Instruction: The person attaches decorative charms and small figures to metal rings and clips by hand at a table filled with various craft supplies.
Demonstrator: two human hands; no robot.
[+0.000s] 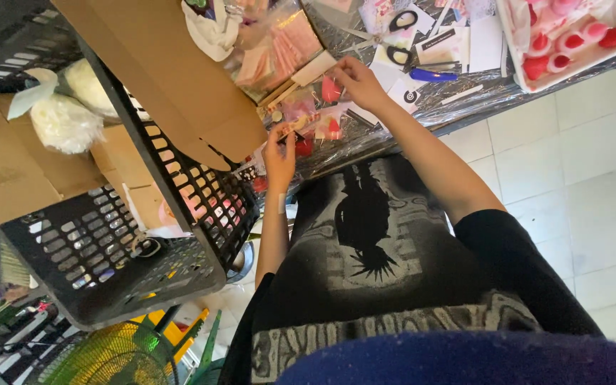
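Both hands pinching, left hand on card strip, right hand on red sponge

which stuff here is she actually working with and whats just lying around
In hand:
- left hand grips a clear packet of small red pieces
- right hand pinches a red drop-shaped piece

Lying about:
- scissors
- blue pen
- white tray of red and pink pieces
- black crate
- cardboard flap
- green fan
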